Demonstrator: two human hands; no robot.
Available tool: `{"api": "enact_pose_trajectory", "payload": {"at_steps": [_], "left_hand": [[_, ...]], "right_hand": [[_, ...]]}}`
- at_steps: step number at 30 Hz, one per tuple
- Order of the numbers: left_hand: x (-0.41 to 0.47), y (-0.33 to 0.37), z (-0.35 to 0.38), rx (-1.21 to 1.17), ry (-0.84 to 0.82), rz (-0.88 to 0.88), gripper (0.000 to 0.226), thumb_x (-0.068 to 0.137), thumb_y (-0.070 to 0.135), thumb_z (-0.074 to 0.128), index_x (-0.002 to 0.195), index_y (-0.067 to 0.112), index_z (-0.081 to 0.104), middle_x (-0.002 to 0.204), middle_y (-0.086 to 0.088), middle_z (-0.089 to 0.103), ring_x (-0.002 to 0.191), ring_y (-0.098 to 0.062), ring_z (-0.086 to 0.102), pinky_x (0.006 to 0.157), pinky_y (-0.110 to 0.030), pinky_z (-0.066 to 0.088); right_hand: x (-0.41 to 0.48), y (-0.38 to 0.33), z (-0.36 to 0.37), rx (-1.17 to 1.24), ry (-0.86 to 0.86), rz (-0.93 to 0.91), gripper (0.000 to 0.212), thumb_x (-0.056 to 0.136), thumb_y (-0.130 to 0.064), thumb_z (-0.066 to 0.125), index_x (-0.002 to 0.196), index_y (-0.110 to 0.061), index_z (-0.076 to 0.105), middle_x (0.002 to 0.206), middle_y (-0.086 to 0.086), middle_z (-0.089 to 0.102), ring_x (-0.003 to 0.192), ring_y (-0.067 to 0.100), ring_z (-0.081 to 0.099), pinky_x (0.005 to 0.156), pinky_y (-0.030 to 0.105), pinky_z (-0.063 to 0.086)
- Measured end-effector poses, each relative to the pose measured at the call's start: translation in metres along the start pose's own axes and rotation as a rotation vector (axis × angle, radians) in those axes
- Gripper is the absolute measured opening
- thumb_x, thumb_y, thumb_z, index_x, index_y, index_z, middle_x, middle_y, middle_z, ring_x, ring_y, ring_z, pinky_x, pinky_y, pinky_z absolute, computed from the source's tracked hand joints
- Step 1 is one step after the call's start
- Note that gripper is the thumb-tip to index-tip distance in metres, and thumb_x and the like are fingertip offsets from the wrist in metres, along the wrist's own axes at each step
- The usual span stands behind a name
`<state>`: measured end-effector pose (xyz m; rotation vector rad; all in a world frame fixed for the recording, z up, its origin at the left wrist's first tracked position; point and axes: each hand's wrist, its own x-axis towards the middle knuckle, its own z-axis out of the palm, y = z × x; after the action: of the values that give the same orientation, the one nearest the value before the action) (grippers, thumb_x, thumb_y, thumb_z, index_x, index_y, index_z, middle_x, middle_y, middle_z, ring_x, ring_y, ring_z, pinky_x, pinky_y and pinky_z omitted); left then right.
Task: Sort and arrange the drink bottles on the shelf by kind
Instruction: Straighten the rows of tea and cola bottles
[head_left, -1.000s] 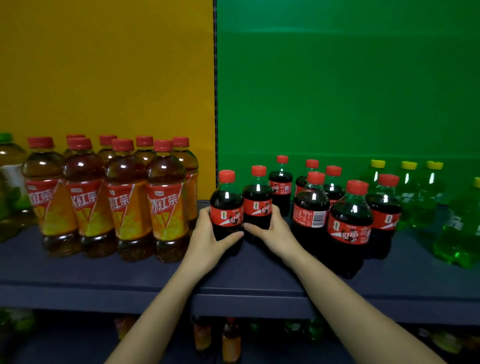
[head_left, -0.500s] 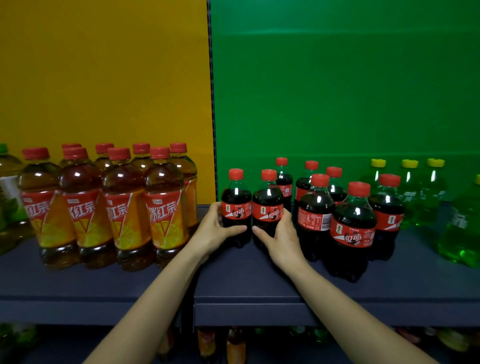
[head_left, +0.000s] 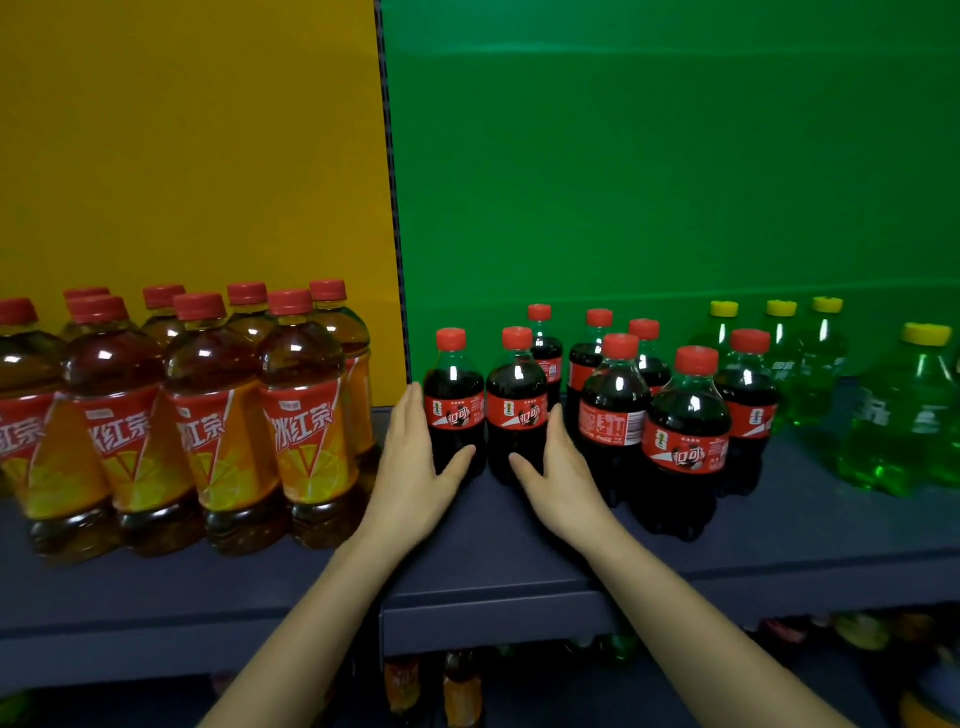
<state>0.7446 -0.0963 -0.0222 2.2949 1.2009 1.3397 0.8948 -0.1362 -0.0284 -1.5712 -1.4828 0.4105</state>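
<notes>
Flat hands are bracketing two cola bottles near the front of a matte navy shelf (head_left: 493, 525).
The left hand (head_left: 415, 467) is pressing straight fingers against the left cola bottle (head_left: 453, 410) and the right hand (head_left: 563, 467) against its twin (head_left: 517, 415), both grips released, thumbs touching the rounded bases. The two glossy, red-capped plastic bottles are standing upright, side by side. More cola bottles (head_left: 685, 431) are clustering just right; taller amber tea bottles (head_left: 306, 410) are lining the left; translucent green, yellow-capped soda bottles (head_left: 906, 415) are standing far right.
</notes>
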Motion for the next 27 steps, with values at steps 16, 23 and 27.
{"api": "enact_pose_trajectory", "payload": {"at_steps": [16, 23, 27], "left_hand": [[-0.02, 0.088, 0.066, -0.213, -0.347, 0.042, 0.07, 0.096, 0.026, 0.046, 0.148, 0.014, 0.001, 0.155, 0.002, 0.009, 0.143, -0.012, 0.015, 0.115, -0.027, 0.018], [-0.007, 0.1, 0.098, -0.307, -0.296, -0.1, 0.083, 0.091, 0.02, 0.055, 0.147, 0.01, -0.005, 0.155, -0.001, 0.007, 0.143, -0.015, 0.011, 0.111, -0.021, 0.011], [0.0, 0.104, 0.113, -0.348, -0.207, -0.174, 0.092, 0.078, 0.016, 0.07, 0.144, 0.01, 0.008, 0.145, -0.004, 0.025, 0.136, -0.018, 0.026, 0.112, -0.03, 0.025]], "right_hand": [[-0.061, 0.047, -0.077, -0.096, 0.467, 0.12, 0.078, 0.069, -0.046, 0.074, 0.131, -0.021, 0.036, 0.125, -0.002, 0.055, 0.117, 0.022, 0.052, 0.093, 0.042, 0.046], [-0.062, 0.068, -0.108, 0.021, 0.427, 0.143, 0.074, 0.069, -0.046, 0.073, 0.129, -0.022, 0.04, 0.12, -0.002, 0.059, 0.111, 0.02, 0.055, 0.095, 0.044, 0.045], [-0.064, 0.075, -0.111, 0.041, 0.424, 0.094, 0.07, 0.07, -0.043, 0.073, 0.128, -0.022, 0.041, 0.118, -0.005, 0.06, 0.11, 0.017, 0.056, 0.093, 0.041, 0.046]]}}
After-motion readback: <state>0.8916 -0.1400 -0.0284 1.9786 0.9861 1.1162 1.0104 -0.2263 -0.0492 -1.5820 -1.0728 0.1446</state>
